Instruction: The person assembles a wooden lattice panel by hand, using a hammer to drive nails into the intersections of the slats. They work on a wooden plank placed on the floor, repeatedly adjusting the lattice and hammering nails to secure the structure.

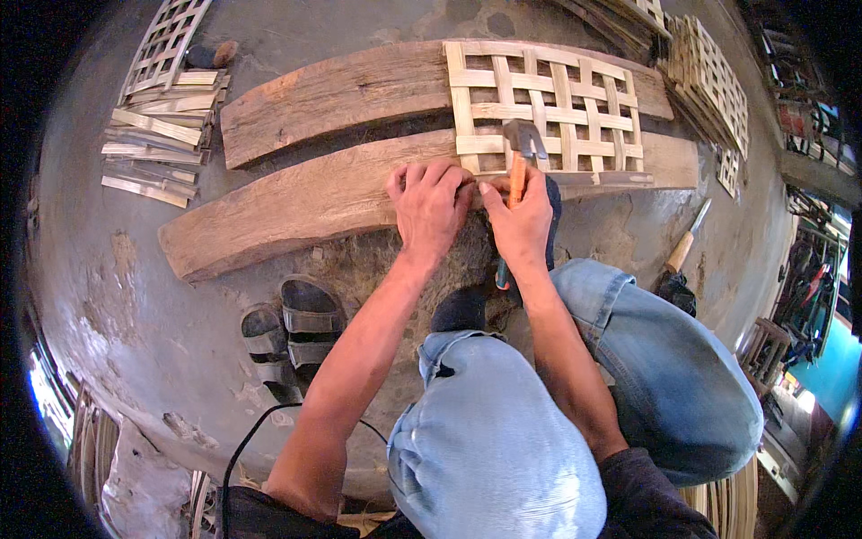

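A woven lattice of pale bamboo strips (pixel 548 103) lies across two thick weathered wooden planks (pixel 305 193). My left hand (pixel 429 205) presses down on the near plank at the lattice's lower left corner, fingers curled over a strip end. My right hand (pixel 521 220) sits right beside it, gripping a hammer with an orange handle (pixel 518 171) whose metal head (pixel 525 136) rests on the lattice's near edge. My knees in light blue jeans (pixel 503 431) fill the lower part of the view.
A pile of loose bamboo strips (pixel 157 135) and another lattice panel (pixel 166 40) lie at the far left. More finished panels (pixel 709 81) stack at the far right. A knife with a wooden handle (pixel 687 238) lies on the concrete floor, right. Two dark sandals (pixel 292 328) sit near my left arm.
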{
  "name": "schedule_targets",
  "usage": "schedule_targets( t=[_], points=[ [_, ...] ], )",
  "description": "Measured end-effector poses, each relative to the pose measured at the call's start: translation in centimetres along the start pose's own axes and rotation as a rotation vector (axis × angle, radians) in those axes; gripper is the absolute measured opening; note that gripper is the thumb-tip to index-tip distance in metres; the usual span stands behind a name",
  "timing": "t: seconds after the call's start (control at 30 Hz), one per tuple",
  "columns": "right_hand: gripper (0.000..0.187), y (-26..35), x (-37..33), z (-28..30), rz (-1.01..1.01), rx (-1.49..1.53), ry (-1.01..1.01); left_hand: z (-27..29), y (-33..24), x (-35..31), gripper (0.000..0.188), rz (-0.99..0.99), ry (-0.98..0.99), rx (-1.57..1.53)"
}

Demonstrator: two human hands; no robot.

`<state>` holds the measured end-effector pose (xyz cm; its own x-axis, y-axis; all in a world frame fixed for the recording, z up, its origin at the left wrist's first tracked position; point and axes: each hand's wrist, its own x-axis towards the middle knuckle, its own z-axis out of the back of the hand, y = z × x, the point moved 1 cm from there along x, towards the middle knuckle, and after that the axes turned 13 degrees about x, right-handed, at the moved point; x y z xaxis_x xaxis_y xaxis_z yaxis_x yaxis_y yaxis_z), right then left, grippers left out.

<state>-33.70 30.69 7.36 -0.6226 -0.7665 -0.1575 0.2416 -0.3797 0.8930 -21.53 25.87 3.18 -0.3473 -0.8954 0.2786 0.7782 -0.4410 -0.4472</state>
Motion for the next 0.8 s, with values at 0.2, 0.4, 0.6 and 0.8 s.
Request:
schedule_targets(
  t=[0.2,0.4,0.6,0.8],
  points=[
    [0.042,0.5,-0.4,-1.0,0.059,-0.011,-0.053,-0.2,-0.1,-0.1,0.019,-0.005,0.006,0.014],
    [0.041,-0.8,0.4,-1.1,0.017,0.020,-0.068,-0.1,-0.1,0.0,0.020,0.000,0.009,-0.010],
    [0.040,-0.7,0.3,-1.2,-0.002,0.023,-0.068,-0.2,0.3,-0.3,0.020,0.032,0.017,-0.047],
    [0.041,-0.6,0.4,-1.2,-0.016,0.042,-0.063,-0.2,0.4,-0.3,0.020,0.058,0.053,-0.070]
  ],
)
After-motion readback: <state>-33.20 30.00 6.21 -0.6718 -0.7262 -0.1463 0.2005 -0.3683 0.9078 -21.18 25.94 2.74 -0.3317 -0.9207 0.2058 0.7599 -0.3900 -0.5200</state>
